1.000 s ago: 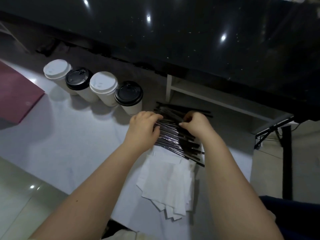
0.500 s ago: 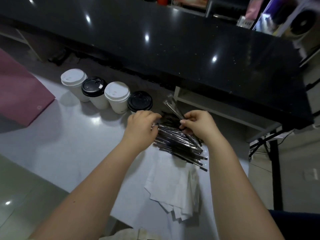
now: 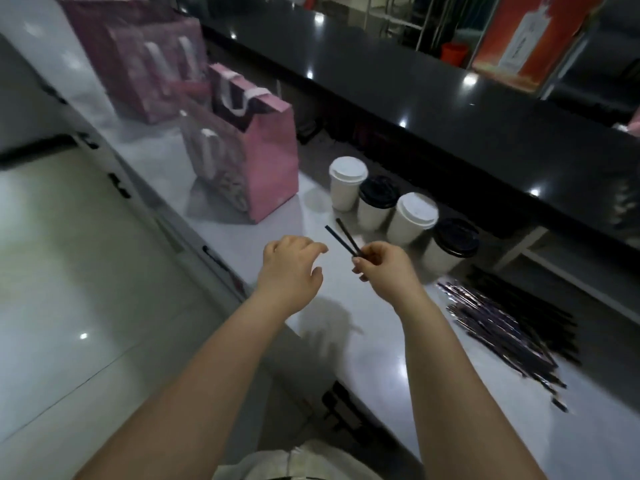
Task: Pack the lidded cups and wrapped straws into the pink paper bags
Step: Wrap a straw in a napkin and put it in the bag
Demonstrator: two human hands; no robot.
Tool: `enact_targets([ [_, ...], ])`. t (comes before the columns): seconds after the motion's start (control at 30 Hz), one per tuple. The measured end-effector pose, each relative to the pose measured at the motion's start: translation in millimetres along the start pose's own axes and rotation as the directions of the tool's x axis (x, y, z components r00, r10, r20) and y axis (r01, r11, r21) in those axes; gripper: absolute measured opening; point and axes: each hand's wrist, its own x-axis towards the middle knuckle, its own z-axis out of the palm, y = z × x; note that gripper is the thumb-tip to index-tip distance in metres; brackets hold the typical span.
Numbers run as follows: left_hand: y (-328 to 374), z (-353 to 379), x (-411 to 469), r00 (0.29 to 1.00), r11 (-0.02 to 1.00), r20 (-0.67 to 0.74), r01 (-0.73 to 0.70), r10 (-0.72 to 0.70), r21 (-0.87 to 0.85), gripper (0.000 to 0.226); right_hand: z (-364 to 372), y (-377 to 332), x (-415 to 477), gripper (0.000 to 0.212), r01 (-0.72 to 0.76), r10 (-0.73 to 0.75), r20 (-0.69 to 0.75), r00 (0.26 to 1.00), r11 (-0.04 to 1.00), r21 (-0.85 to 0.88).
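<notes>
**Two straws pinched, bag ahead to the left**

Head view: The right hand (image 3: 384, 268) pinches two wrapped straws (image 3: 341, 237) at their near ends between thumb and fingertips. Their far ends fan up and away toward the left. They look very light and thin, stiff enough to stand out from the pinch without sagging. The film wrap is probably slick, so a grip at one end could let them swivel or slide. Holding nearer the middle would likely steady them.

The left hand (image 3: 291, 268) hovers just beside the right, palm down, fingers loosely curled and holding nothing. Both forearms reach forward over the white counter (image 3: 363, 323), wrists level and close together.

The straw pile (image 3: 502, 327) lies on the counter to the right of the right hand, behind the wrist. Four lidded cups (image 3: 414, 218) stand in a row just beyond the right hand, two with white lids and two with black. They are probably light paper and are best taken round the wall, not by the lid.

An open pink paper bag (image 3: 270, 157) stands upright beyond the left hand. More pink bags (image 3: 149, 64) stand farther off, blurred.
</notes>
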Motion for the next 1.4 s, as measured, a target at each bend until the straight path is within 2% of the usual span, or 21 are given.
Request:
enact_targets([
  [0.13,-86.4,-33.9,-27.4,0.993,0.993,-0.037,0.115,-0.115,-0.003,0.039,83.8,-48.8,3.6,0.007,0.068,-0.064,0.072,0.995,0.996,-0.052],
  [0.27,-164.3,-72.6,-50.5,0.966,0.973,-0.116,0.232,-0.229,0.009,0.037,153.9,-96.6,1.6,0.013,0.111,-0.108,0.154,0.982,0.994,-0.009],
  [0.47,-243.0,-135.8,-48.8,0.934,0.959,-0.223,0.282,-0.278,-0.012,0.037,203.7,-170.6,4.2,0.014,0.181,-0.187,0.211,0.959,0.982,0.050],
  [0.67,-270.1,-184.3,-3.8,0.931,0.977,-0.298,0.207,-0.211,-0.044,0.039,197.5,-243.3,25.9,0.007,0.280,-0.304,0.172,0.937,0.948,0.152],
  [0.8,-275.9,-202.5,39.8,0.933,0.991,-0.336,0.130,-0.131,-0.025,0.038,181.2,-282.4,52.3,0.016,0.365,-0.390,0.137,0.910,0.914,0.177],
  [1.0,-277.8,-218.4,127.3,0.937,1.000,-0.348,0.017,-0.020,-0.013,0.037,151.0,-321.3,115.2,0.022,0.511,-0.503,-0.106,0.858,0.810,0.286],
  [1.1,-277.8,-221.2,171.5,0.947,0.997,-0.317,-0.070,0.053,-0.040,0.034,141.9,-327.4,156.6,0.020,0.521,-0.494,-0.168,0.853,0.801,0.294],
  [1.23,-282.7,-216.3,224.5,0.969,0.986,-0.210,-0.147,0.127,-0.080,0.028,144.6,-322.9,206.7,0.015,0.468,-0.434,-0.176,0.883,0.838,0.280],
  [1.4,-287.0,-199.4,276.6,0.978,0.954,-0.083,-0.207,0.193,-0.215,0.022,140.9,-305.1,241.2,0.014,0.381,-0.320,-0.239,0.917,0.880,0.283],
])
